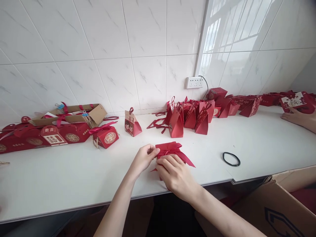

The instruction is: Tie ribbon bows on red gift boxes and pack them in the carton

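A small red gift box point(160, 145) stands near the front edge of the white table, with a glossy red ribbon point(186, 158) tied in a bow over its top. My left hand point(144, 158) is at the box's upper left, thumb and forefinger pinched together on the ribbon there. My right hand point(176, 176) lies across the front of the box, its fingers curled in at the ribbon below the knot. That hand hides most of the box's front and its own fingertips. One ribbon tail hangs out to the right; a shorter end shows at lower left.
Several red gift boxes point(176, 123) stand along the wall. A ribbon-tied box point(106, 136) and a cardboard tray point(96, 115) are at left. A black loop point(231, 159) lies at right. Another person's hand point(297, 117) touches a box; an open carton point(269, 204) is below.
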The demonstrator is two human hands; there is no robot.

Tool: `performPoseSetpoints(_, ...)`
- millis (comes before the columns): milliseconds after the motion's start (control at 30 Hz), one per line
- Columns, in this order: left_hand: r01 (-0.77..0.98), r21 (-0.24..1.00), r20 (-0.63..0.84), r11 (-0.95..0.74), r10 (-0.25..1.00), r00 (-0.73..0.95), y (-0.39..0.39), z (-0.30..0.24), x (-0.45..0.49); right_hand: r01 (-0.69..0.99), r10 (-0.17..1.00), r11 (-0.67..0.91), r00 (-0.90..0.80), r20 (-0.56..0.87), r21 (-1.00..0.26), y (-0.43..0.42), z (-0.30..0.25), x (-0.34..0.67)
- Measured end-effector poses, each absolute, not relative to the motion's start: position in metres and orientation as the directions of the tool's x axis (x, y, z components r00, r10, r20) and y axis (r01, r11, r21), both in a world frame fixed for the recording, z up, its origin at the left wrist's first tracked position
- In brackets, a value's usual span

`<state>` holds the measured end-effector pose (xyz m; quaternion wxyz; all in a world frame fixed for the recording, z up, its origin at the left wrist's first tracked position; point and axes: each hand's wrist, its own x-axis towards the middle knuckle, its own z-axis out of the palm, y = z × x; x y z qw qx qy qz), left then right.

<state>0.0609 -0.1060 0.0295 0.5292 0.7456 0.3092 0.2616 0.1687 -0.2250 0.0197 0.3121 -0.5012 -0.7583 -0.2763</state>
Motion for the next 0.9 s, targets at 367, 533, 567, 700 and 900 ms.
performPoseSetpoints(367, 0.176, 0.978, 0.025, -0.113, 0.897, 0.441, -0.122, 0.028, 0.074, 0.857, 0.433, 0.507, -0.16, 0.887, -0.093, -0.241, 0.01, 0.186)
performPoseSetpoints(533, 0.103, 0.995, -0.066, 0.003, 0.789, 0.611, -0.133, 0.03, 0.084, 0.862, 0.438, 0.499, -0.161, 0.885, -0.091, -0.242, 0.007, 0.185)
performPoseSetpoints(567, 0.101, 0.995, -0.081, 0.022, 0.779, 0.621, -0.134, 0.031, 0.084, 0.861, 0.44, 0.501, -0.164, 0.883, -0.09, -0.242, 0.006, 0.186)
performPoseSetpoints(700, 0.158, 0.985, -0.152, 0.068, 0.769, 0.621, -0.134, 0.03, 0.086, 0.865, 0.423, 0.498, -0.177, 0.888, -0.065, -0.247, 0.004, 0.186)
performPoseSetpoints(900, 0.168, 0.977, -0.206, 0.128, 0.748, 0.631, -0.13, 0.027, 0.086, 0.761, 0.469, 0.648, -0.358, 0.807, -0.039, -0.276, 0.017, 0.178)
